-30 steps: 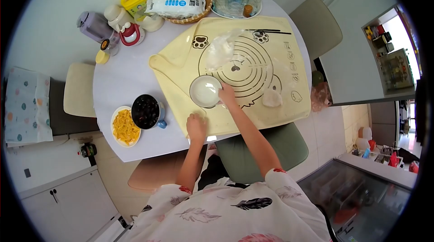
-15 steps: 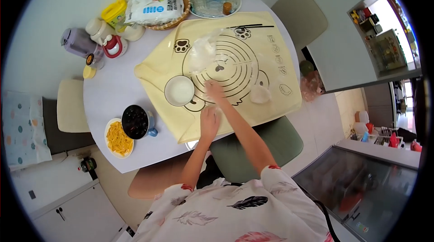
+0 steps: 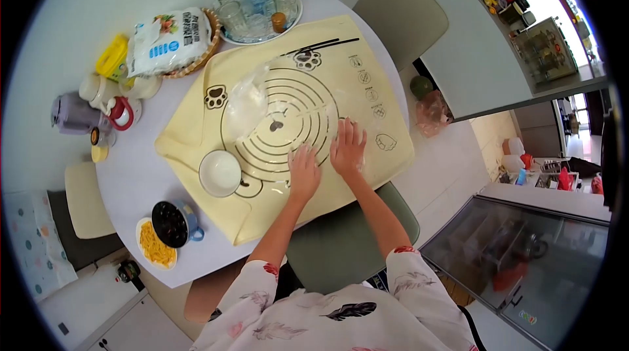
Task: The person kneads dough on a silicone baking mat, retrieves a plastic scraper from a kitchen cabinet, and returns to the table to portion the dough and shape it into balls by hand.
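right hand (image 3: 349,144) now off the bowl (image 3: 220,173), which stands left of left hand (image 3: 304,169); both open, palms down over mat (image 3: 187,138); pale lump (image 3: 360,163) mostly hidden under right palm; bowl apparently done with for now

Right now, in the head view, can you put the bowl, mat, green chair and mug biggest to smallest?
1. Mat
2. Green chair, partly hidden
3. Bowl and mug: too alike to rank
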The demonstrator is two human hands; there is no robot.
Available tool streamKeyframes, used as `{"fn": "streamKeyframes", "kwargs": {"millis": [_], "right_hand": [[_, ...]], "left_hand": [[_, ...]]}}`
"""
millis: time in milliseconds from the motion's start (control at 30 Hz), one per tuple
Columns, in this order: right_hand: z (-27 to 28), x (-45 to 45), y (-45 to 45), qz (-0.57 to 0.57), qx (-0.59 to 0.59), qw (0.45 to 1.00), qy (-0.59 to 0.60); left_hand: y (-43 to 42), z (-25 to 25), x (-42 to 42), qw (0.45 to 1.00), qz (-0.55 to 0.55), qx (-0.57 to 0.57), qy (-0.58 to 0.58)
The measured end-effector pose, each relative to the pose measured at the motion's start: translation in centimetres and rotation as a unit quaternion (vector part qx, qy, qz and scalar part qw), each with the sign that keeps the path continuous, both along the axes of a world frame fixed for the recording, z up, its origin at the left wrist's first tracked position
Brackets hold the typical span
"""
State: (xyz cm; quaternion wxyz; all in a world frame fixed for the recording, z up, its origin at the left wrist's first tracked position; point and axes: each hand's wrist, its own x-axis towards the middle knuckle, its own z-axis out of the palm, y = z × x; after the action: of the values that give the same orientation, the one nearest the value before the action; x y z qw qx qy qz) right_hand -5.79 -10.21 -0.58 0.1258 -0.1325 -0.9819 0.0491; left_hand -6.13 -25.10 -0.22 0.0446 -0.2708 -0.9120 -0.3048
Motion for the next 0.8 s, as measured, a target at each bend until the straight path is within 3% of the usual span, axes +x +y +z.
{"fn": "streamKeyframes", "kwargs": {"millis": [233, 267, 333, 367, 467, 667, 800], "right_hand": [[0.6, -0.7, 0.9, -0.034, -0.079, 0.995, 0.057], [0.7, -0.8, 1.3, -0.048, -0.209, 0.969, 0.123], [0.1, -1.2, 2.3, -0.115, -0.405, 0.861, 0.286], [-0.2, -0.6, 3.3, -0.123, -0.400, 0.860, 0.292], [2.0, 2.8, 4.4, -0.208, -0.200, 0.950, 0.119], [2.6, 6.5, 0.1, -0.239, -0.193, 0.952, -0.003], [2.2, 6.0, -0.8, -0.268, -0.204, 0.940, 0.045]], "left_hand": [[0.0, 0.5, -0.4, 0.998, -0.015, -0.061, 0.011], [-0.1, 0.2, -0.4, 0.998, -0.014, -0.053, 0.007], [-0.2, 0.2, -0.5, 0.998, -0.022, -0.058, 0.016], [-0.1, 0.0, -0.5, 0.997, -0.016, -0.069, 0.018], [-0.2, 0.0, -0.2, 0.995, -0.025, -0.095, 0.009], [-0.2, -0.1, -0.5, 0.993, -0.042, -0.112, 0.008], [0.0, -0.2, -0.6, 0.992, -0.045, -0.116, 0.016]]}}
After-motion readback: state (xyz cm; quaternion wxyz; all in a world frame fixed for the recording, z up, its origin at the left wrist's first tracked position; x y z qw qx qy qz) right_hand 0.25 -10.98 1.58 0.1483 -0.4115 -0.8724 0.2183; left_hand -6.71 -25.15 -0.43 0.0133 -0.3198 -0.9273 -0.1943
